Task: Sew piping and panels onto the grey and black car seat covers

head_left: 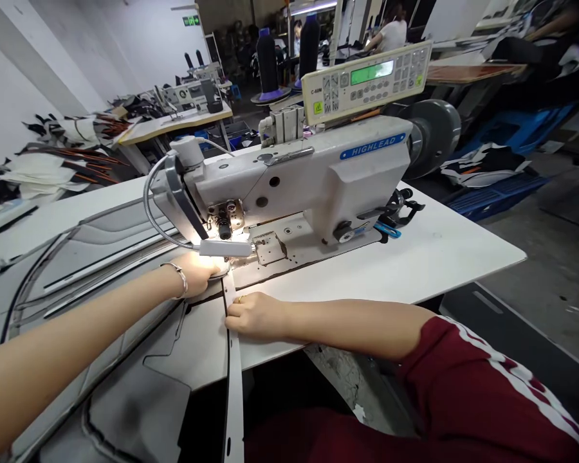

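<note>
A white sewing machine [289, 167] stands before me, its small lamp [226, 248] lighting the needle area. My left hand [200, 272] presses on the grey padded fabric [125, 360] close to the needle; its fingertips are washed out by the lamp glare and partly behind the lamp. Just in front of the machine, my right hand [255, 315] pinches a long white strip [234, 373] with small dark holes. The strip runs from the needle area down over the table's front edge. The grey fabric spreads over the table to the left and hangs off its front.
A control panel [367, 82] with a green display sits above the machine, near black thread cones [268, 67]. Blue-handled snips [387, 229] lie by the machine's base on the white table [444, 244]. Fabric bundles [53, 167] are piled at the left. People work in the background.
</note>
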Motion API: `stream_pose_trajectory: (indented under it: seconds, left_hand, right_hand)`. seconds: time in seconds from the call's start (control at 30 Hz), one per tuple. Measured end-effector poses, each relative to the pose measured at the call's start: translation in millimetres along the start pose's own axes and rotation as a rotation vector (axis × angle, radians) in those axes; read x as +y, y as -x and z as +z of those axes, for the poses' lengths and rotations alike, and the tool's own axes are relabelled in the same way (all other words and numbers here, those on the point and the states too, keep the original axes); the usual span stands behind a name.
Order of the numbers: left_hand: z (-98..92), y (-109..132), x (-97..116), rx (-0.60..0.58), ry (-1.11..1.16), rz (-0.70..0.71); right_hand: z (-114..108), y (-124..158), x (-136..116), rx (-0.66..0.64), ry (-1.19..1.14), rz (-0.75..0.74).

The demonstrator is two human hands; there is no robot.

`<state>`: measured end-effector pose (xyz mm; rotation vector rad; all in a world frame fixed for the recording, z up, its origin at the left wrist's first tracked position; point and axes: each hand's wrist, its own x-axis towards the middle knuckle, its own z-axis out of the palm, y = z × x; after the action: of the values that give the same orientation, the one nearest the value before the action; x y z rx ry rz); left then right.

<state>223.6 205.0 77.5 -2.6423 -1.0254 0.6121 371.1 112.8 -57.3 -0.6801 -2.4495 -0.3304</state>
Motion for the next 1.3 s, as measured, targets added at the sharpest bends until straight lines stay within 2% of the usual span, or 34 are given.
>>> stream_pose_trajectory:
  seconds: [0.17,0.3,0.53,0.7,0.83,1.0,1.1,1.3]
  left_hand:
    - [-3.1,-6.3,13.0,-0.188,-0.058,-0.032]
    - [-5.8,-4.9,26.9,-0.247,-0.105,-0.063]
    - [-4.6,-3.7,40.4,-0.233,-0.087,-0.187]
    - [3.1,-7.9,47.6,-0.202,-0.016,-0.275]
    - [11.3,-11.7,51.5,-0.127,-0.015,-0.291]
    - [13.9,-16.1,59.4,-0.104,-0.022,-0.318]
    - [14.7,-13.8,60.4,-0.076,-0.035,-0.332]
    - [16.5,-4.4,55.5,-0.053,-0.022,-0.361]
  right_hand:
    - [0.9,0.2,1.5,0.009,0.003,-0.003]
    - [-2.0,-1.6,1.2,-0.058,-0.02,0.036]
    - [-9.8,-4.0,2.4,-0.207,-0.083,0.079]
    - [-9.7,-5.2,1.5,-0.196,-0.107,0.097]
    - [-8.2,-6.6,0.3,-0.176,-0.093,0.119]
    - [-5.4,-8.0,2.0,-0.131,-0.059,0.111]
    - [-5.7,-7.4,-1.5,-0.092,-0.045,0.109]
    - [-12.2,-4.2,-17.9,-0.124,-0.112,0.02]
